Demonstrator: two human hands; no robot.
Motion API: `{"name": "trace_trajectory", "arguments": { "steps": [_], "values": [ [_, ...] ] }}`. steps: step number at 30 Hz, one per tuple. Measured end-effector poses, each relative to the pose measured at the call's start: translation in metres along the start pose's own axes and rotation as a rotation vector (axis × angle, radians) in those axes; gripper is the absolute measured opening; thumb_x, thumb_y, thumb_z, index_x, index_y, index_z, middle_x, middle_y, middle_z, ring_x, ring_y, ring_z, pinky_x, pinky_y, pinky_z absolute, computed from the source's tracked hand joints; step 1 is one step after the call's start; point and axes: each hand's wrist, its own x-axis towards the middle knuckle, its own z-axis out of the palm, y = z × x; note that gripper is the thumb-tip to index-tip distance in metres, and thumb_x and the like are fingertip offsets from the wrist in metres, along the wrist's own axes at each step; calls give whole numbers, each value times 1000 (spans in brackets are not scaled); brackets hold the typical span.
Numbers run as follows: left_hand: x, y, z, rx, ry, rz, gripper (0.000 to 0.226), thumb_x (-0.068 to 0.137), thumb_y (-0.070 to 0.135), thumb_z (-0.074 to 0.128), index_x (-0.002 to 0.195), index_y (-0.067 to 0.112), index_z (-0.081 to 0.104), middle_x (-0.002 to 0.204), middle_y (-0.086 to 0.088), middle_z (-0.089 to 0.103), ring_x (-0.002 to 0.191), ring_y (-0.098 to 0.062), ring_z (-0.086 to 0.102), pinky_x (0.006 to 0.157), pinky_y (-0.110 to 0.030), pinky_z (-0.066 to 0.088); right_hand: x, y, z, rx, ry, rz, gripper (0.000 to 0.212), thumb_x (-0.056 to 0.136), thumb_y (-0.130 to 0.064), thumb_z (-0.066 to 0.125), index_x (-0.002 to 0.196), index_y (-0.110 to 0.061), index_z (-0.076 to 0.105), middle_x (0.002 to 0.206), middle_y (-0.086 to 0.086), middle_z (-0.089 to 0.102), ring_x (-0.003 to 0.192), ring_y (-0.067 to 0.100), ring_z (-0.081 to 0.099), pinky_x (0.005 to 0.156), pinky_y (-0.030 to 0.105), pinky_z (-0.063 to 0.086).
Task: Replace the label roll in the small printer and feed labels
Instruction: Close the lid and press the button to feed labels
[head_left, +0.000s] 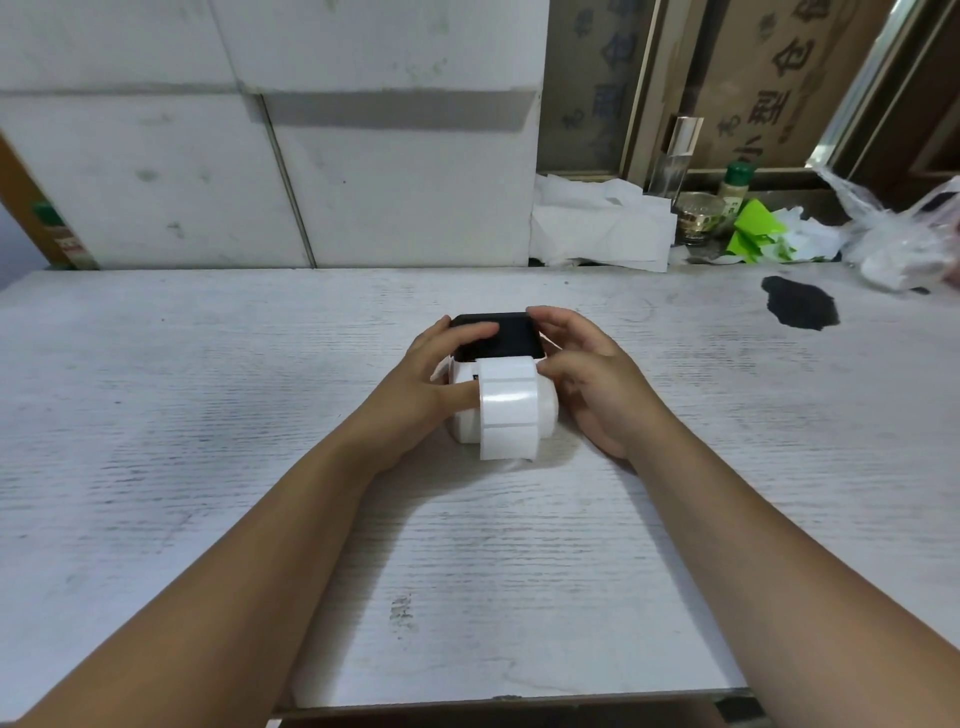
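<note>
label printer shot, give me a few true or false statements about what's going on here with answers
1. A strip of white labels hangs out over the front of the label printer. True.
2. The left hand lies flat on the table, away from the printer. False: it holds the printer's left side, fingers on the black lid.
3. The right hand is beside the printer's right side. True.
4. A dark stain marks the table to the far right. True.
5. The printer's lid is red. False: it is black.
</note>
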Motion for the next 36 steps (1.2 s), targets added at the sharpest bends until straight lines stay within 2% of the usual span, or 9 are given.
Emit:
{"name": "trace_trajectory", "arguments": {
  "steps": [3,6,9,13,17,23,26,30,36],
  "values": [
    [1,-2,0,-89,52,-30,62,69,26,72,127,38,51,141,14,44,135,-6,34,112,-39,31,2,0,0,22,61,-5,53,81,17,38,117,-18,57,135,9,53,126,19,50,91,25,45],
    [2,-4,2,-132,80,-53,66,68,26,69,127,43,46,143,17,41,136,-9,33,111,-37,33,2,0,-1,58,69,5,53,81,19,35,115,-15,58,128,8,56,117,18,55,90,26,46],
    [3,-5,2,-144,112,-54,62,75,21,68,126,43,41,140,19,41,136,-9,34,111,-34,33,4,1,-4,94,100,28,59,76,22,33,110,-16,62,138,12,53,132,25,48,105,32,42],
    [4,-5,2,-179,127,-56,62,71,23,67,125,43,43,139,18,43,134,-9,37,110,-36,34,5,3,-5,63,92,15,68,70,30,24,114,-10,58,129,9,58,134,25,46,100,28,43],
    [4,-6,2,-198,142,-50,63,70,23,66,127,39,45,139,17,45,133,-10,39,108,-36,37,6,5,-5,35,86,1,69,70,30,24,107,-14,61,136,14,55,136,25,43,110,34,37],
    [7,-9,1,-163,152,-50,63,68,28,68,126,42,46,137,18,46,131,-10,41,107,-35,38,8,6,-7,12,85,-2,64,70,25,28,104,-16,64,128,9,60,132,23,48,88,25,44],
    [6,-11,4,-103,180,-30,63,70,36,67,128,42,44,140,16,45,131,-10,42,106,-32,38,6,9,-2,-141,158,-82,49,79,17,38,105,-16,63,119,6,64,122,22,57,85,27,48],
    [4,-10,14,78,281,30,53,88,20,55,137,33,39,142,8,43,128,-10,43,95,-18,35,0,19,7,-509,237,-277,45,87,5,36,120,-16,58,118,-3,64,113,10,58,97,21,44],
    [-2,-1,20,207,346,36,49,94,20,45,141,28,35,129,14,48,111,-1,44,95,-22,35,-2,21,10,-624,286,-322,36,95,-10,39,125,-17,57,122,-4,64,112,8,57,97,22,43]
  ]
}}
